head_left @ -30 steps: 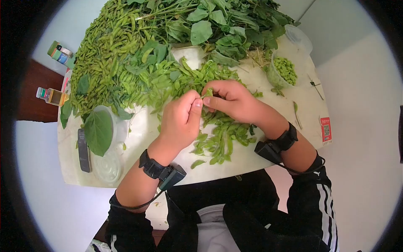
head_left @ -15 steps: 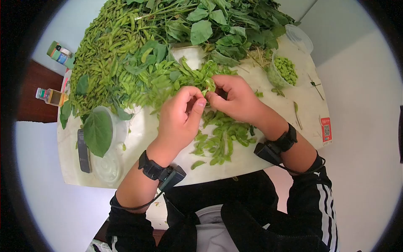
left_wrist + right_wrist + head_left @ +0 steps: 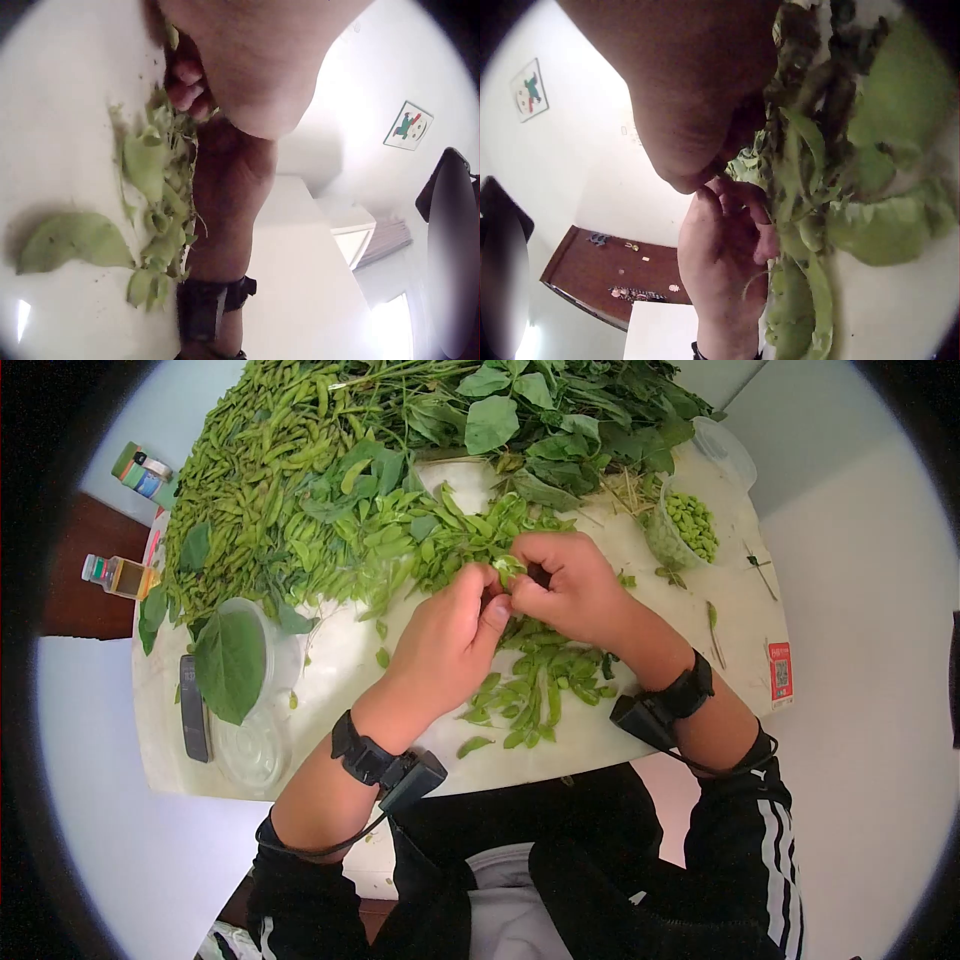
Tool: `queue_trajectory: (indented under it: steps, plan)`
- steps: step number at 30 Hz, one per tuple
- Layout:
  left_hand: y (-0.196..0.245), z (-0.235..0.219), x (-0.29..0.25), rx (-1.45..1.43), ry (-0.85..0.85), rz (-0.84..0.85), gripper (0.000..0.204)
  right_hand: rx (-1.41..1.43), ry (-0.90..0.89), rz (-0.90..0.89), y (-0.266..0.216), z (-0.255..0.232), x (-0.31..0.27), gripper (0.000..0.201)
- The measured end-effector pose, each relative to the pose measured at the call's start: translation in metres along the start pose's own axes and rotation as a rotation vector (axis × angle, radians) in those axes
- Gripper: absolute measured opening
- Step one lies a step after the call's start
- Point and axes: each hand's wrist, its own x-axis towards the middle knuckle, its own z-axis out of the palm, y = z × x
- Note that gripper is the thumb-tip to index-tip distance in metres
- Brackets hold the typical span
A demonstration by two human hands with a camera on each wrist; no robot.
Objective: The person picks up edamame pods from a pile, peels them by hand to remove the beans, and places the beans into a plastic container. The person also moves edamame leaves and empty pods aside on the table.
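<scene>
My left grip (image 3: 440,650) and right grip (image 3: 580,595) pinch one pod (image 3: 507,568) between them, above loose pods (image 3: 545,685) on the tabletop (image 3: 330,660). The pod is likely light, pliable and slightly slick, and bruises under excess force; hold it at the ends, fingertips only. The tabletop is pale; a pale wall (image 3: 850,550) stands to the right.
</scene>
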Motion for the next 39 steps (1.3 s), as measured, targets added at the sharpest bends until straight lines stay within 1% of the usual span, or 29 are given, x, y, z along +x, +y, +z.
queue_trajectory:
  steps: [2, 4, 7, 10, 11, 12, 13, 14, 15, 17, 18, 19, 21, 23, 25, 27, 28, 29, 30, 31, 33, 34, 36, 37, 39]
  plan:
    - [0.003, 0.0, -0.001, -0.017, -0.011, -0.008, 0.021, 0.035, -0.027, -0.01, 0.001, 0.0, 0.0, 0.017]
    - [0.003, -0.001, 0.001, -0.033, -0.023, -0.008, 0.021, 0.18, -0.091, 0.053, 0.001, 0.002, -0.002, 0.015]
    - [0.0, 0.003, -0.002, -0.113, -0.056, -0.017, 0.021, 0.249, -0.099, 0.086, -0.001, 0.003, -0.004, 0.012]
    - [-0.005, 0.0, 0.001, -0.157, -0.018, 0.014, 0.019, 0.326, -0.107, 0.141, -0.003, 0.002, -0.002, 0.011]
    - [-0.007, -0.001, 0.001, -0.279, -0.049, -0.076, 0.019, 0.325, -0.105, 0.134, -0.004, 0.003, -0.001, 0.011]
    - [-0.008, -0.002, 0.001, -0.404, -0.08, -0.168, 0.018, 0.393, -0.104, 0.137, -0.004, 0.005, -0.001, 0.014]
    - [-0.007, -0.002, 0.001, -0.406, -0.081, -0.168, 0.018, 0.463, -0.104, 0.143, -0.004, 0.007, -0.002, 0.016]
    - [-0.005, -0.004, 0.002, -0.518, -0.088, -0.21, 0.017, 0.464, -0.105, 0.149, -0.002, 0.008, -0.003, 0.016]
    - [-0.004, -0.005, 0.001, -0.631, -0.096, -0.254, 0.017, 0.423, -0.099, 0.14, 0.0, 0.008, -0.003, 0.019]
    - [-0.004, -0.006, 0.001, -0.677, -0.072, -0.293, 0.016, 0.383, -0.093, 0.123, -0.004, 0.005, -0.002, 0.022]
    - [-0.005, -0.007, 0.003, -0.721, -0.047, -0.326, 0.016, 0.196, -0.127, 0.082, -0.013, -0.001, -0.001, 0.022]
    - [-0.006, -0.006, 0.004, -0.717, -0.046, -0.321, 0.016, 0.008, -0.158, 0.042, -0.018, -0.005, -0.001, 0.023]
    - [-0.01, -0.002, 0.003, -0.661, -0.019, -0.355, 0.014, -0.022, -0.163, 0.006, -0.016, -0.005, -0.001, 0.021]
    - [-0.009, -0.001, 0.002, -0.609, -0.018, -0.348, 0.015, -0.05, -0.172, -0.023, -0.012, -0.003, -0.002, 0.021]
    - [-0.005, -0.001, 0.001, -0.557, -0.019, -0.34, 0.015, -0.087, -0.108, -0.108, -0.007, 0.0, -0.002, 0.021]
    - [0.0, -0.002, 0.001, -0.234, 0.015, -0.23, 0.016, -0.12, -0.102, -0.138, -0.006, 0.001, -0.001, 0.019]
    - [-0.001, -0.001, 0.001, -0.235, 0.014, -0.23, 0.016, -0.152, -0.099, -0.166, -0.005, 0.001, -0.002, 0.018]
    - [-0.003, 0.001, 0.001, -0.15, 0.058, -0.139, 0.014, -0.151, -0.101, -0.163, -0.004, 0.001, -0.002, 0.018]
    - [-0.004, 0.002, 0.0, -0.065, 0.102, -0.05, 0.013, -0.178, -0.142, -0.176, -0.003, 0.0, -0.002, 0.016]
    - [-0.005, 0.002, -0.001, -0.067, 0.103, -0.054, 0.013, -0.204, -0.182, -0.189, -0.003, -0.001, -0.001, 0.015]
    - [-0.007, 0.001, 0.0, 0.0, 0.034, -0.013, 0.012, -0.233, -0.215, -0.217, -0.004, -0.002, -0.001, 0.014]
    - [-0.008, 0.0, -0.001, 0.0, 0.038, -0.009, 0.012, -0.263, -0.244, -0.247, -0.005, -0.003, 0.0, 0.014]
    - [-0.007, 0.0, -0.003, 0.094, -0.019, -0.043, 0.016, -0.245, -0.254, -0.254, -0.007, -0.004, 0.0, 0.014]
    - [-0.005, -0.001, -0.003, 0.093, -0.016, -0.042, 0.016, -0.222, -0.266, -0.258, -0.008, -0.004, 0.0, 0.014]
    - [0.0, -0.005, -0.002, 0.16, -0.079, -0.086, 0.021, -0.229, -0.259, -0.254, -0.01, -0.002, 0.0, 0.014]
